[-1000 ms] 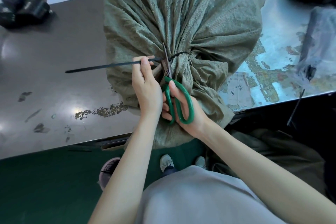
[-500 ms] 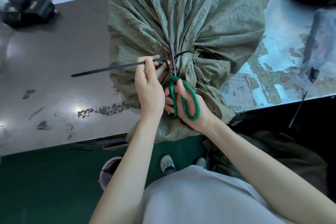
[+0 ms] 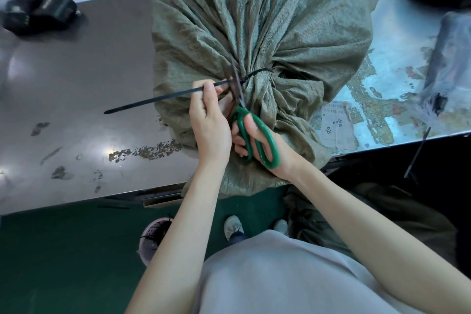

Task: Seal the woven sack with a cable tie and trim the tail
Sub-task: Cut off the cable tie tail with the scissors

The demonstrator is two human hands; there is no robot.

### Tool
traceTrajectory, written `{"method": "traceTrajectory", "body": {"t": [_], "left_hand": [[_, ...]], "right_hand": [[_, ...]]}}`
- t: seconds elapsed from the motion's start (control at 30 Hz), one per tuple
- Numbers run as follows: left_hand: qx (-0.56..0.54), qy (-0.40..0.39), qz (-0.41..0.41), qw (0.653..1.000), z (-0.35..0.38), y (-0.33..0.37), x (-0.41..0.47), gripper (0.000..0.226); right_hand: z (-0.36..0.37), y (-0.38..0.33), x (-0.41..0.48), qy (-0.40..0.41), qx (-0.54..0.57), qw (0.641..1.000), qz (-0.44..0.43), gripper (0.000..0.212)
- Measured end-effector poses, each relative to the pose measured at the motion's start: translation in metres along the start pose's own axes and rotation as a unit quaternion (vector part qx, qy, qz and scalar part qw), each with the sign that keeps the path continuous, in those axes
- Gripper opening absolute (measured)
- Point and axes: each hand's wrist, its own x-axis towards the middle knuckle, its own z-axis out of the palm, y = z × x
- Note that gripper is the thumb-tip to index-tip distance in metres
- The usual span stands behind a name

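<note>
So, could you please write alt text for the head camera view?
A left hand holds out a black cable tie's tail while the right hand sets green-handled scissors across it, beside the cinched neck of a green woven sack on a table.

left hand (image 3: pixel 210 125): pinch grip, fingers closed | right hand (image 3: pixel 257 140): fingers curled (through loops), arms forward

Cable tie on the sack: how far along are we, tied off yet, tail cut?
Done: the cable tie is cinched around the gathered neck of the woven sack. In hand: the left hand pinches the tail out taut while the right hand sets the green-handled scissors across it near the neck. Left: the tail looks uncut, so make the snip and remove the offcut.
</note>
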Motion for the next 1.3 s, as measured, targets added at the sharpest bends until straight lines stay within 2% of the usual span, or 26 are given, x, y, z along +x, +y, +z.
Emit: {"method": "traceTrajectory", "body": {"t": [0.1, 0.3, 0.47, 0.73, 0.93, 1.07, 1.13, 1.2, 1.3], "left_hand": [[-0.005, 0.004, -0.011, 1.0, 0.002, 0.003, -0.001, 0.027], [0.017, 0.0, 0.016, 1.0, 0.0, -0.001, 0.0, 0.025], [0.021, 0.01, 0.006, 1.0, -0.001, -0.005, 0.003, 0.029], [0.042, 0.03, 0.007, 0.999, 0.002, 0.0, 0.0, 0.027], [-0.04, 0.01, -0.031, 0.999, 0.002, -0.001, 0.0, 0.027], [-0.081, -0.019, -0.037, 0.996, 0.0, -0.001, 0.0, 0.024], [-0.087, -0.008, -0.047, 0.995, -0.002, 0.0, 0.0, 0.025], [-0.059, 0.004, -0.033, 0.998, -0.003, -0.003, -0.001, 0.028], [-0.011, 0.028, -0.018, 0.999, -0.001, -0.007, -0.004, 0.032]], "right_hand": [[0.005, 0.001, 0.0, -0.005, -0.028, 1.0, -0.006, 0.065], [0.003, 0.0, 0.001, 0.004, 0.019, 1.0, -0.003, 0.063], [0.002, 0.0, 0.001, 0.006, 0.034, 0.999, -0.003, 0.065], [0.002, -0.002, 0.003, 0.04, -0.013, 0.999, 0.006, 0.068], [0.007, -0.004, -0.002, 0.07, -0.038, 0.997, -0.016, 0.056], [0.008, -0.006, -0.008, 0.037, -0.008, 0.999, 0.003, 0.067], [0.009, -0.01, -0.013, 0.017, 0.017, 1.0, 0.005, 0.07], [0.009, -0.02, -0.021, 0.009, 0.032, 0.999, -0.019, 0.065], [0.0, -0.048, -0.034, 0.028, 0.006, 0.996, -0.085, 0.043]]}}
